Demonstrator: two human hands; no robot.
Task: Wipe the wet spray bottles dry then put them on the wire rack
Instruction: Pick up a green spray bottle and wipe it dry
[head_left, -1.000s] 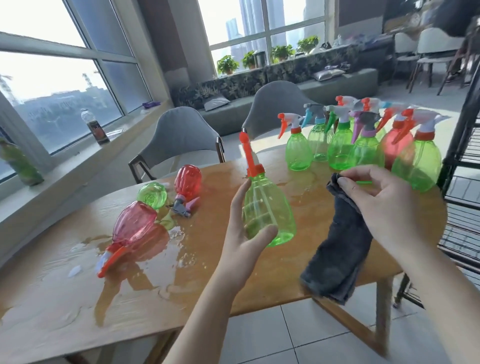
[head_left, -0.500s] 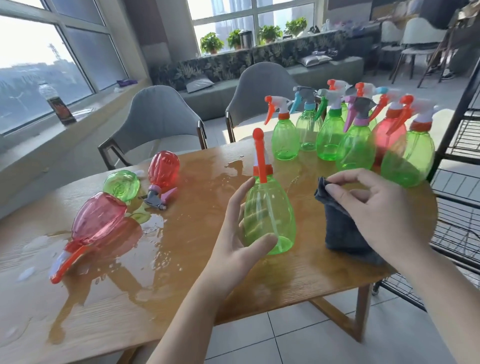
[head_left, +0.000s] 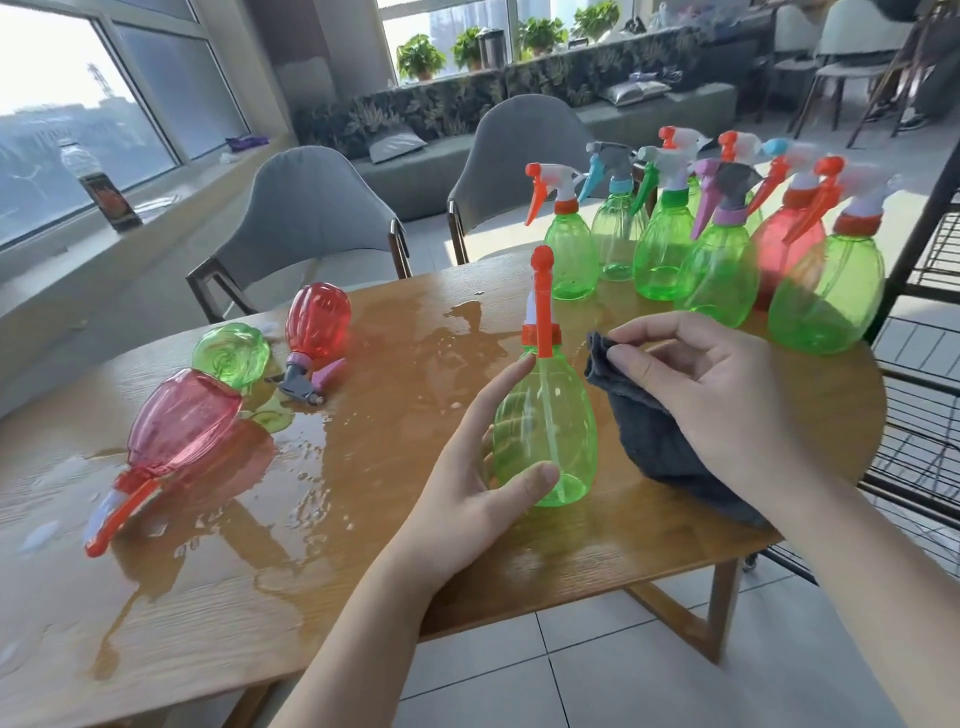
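One green bottle (head_left: 543, 431) stands upright w/ your left hand (head_left: 467, 493) curled round it to steady; right hand (head_left: 711, 400) pinches grey cloth (head_left: 654, 441) beside, ready to wipe.

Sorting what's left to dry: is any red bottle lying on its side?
Yes, two red bottles lie tipped on the wet table.

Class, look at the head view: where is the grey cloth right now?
The grey cloth lies on the table's right part, pinched by the right hand, just right of the green spray bottle.
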